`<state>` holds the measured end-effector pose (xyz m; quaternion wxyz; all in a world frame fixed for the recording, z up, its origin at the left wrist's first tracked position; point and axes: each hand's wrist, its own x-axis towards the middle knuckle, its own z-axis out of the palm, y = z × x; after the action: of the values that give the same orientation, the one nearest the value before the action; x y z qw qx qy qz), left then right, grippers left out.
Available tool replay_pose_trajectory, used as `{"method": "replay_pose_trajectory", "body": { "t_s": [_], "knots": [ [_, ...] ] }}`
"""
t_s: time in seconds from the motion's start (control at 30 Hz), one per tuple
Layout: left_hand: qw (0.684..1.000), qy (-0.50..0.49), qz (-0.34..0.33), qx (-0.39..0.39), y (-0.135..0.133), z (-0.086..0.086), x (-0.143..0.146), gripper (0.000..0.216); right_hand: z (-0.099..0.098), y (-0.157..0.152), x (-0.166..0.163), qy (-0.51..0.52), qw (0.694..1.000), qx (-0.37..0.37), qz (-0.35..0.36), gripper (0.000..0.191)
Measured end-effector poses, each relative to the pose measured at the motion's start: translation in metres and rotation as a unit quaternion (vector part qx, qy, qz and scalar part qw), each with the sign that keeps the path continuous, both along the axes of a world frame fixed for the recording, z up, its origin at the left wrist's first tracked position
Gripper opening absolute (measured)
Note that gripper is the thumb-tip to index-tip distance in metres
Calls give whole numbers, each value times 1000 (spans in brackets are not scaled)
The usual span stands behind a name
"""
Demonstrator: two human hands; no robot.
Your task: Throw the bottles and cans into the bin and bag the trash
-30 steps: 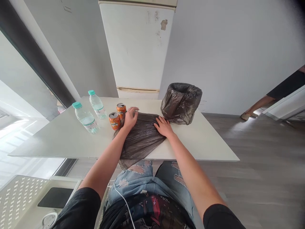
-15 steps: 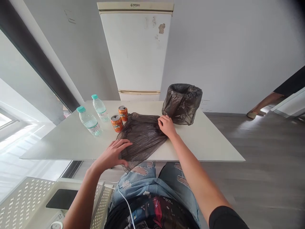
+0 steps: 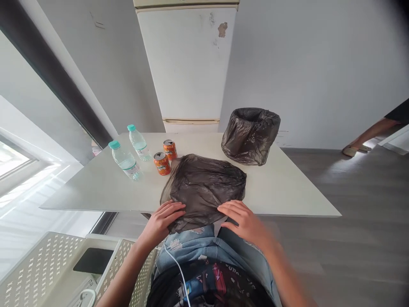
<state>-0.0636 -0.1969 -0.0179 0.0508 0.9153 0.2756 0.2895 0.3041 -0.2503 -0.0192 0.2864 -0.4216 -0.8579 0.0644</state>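
Observation:
A dark, thin plastic bag (image 3: 204, 187) lies puffed up on the white table (image 3: 287, 192), its near end hanging over the front edge. My left hand (image 3: 161, 221) rests on the bag's near left corner with fingers stretched out. My right hand (image 3: 244, 219) lies at the bag's near right edge, fingers spread and slightly blurred. Neither hand closes round the plastic. Behind the bag stand two orange cans (image 3: 162, 163) and two water bottles with teal caps (image 3: 124, 160).
A small bin lined with a dark bag (image 3: 251, 134) stands at the table's far right. A white fridge (image 3: 188, 64) is behind the table. A white perforated rack (image 3: 41, 268) sits at my lower left. Another person's leg (image 3: 367, 134) shows at the far right.
Both hands have come back from the bag's far end to its near edge. The bag has filled with air and shifted toward me.

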Motion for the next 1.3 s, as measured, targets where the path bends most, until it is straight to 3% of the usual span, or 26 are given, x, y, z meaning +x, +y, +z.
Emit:
{"method": "replay_pose_trajectory", "body": {
  "t_s": [0.1,0.23,0.33,0.5,0.73,0.9,1.0,1.07,1.17,1.3],
  "knots": [
    [996,-77,-7,-35,-11,12,6,52,-1,-8,0,17,998,47,-32,45],
    [984,-137,32,-113,-13,23,5,51,4,-7,4,90,991,81,-52,36],
    [966,-165,104,-168,-6,25,1,49,12,-8,10,139,986,57,-66,29],
    [918,-235,221,-232,18,37,12,25,32,-2,12,201,972,21,-122,15],
    [890,-220,336,-218,89,55,50,19,80,60,15,141,970,-66,-186,32],
    [880,-183,416,-140,112,64,79,44,84,121,26,38,963,-106,-245,40],
    [900,-174,399,-4,106,71,99,54,71,146,27,-21,951,-123,-284,34],
    [935,-120,327,59,101,72,112,52,61,157,26,-55,944,-128,-299,29],
    [981,17,190,43,106,60,126,51,47,167,27,-76,944,-131,-293,26],
    [971,154,180,-36,128,26,129,68,38,171,32,-55,948,-155,-272,29]
  ]
}}
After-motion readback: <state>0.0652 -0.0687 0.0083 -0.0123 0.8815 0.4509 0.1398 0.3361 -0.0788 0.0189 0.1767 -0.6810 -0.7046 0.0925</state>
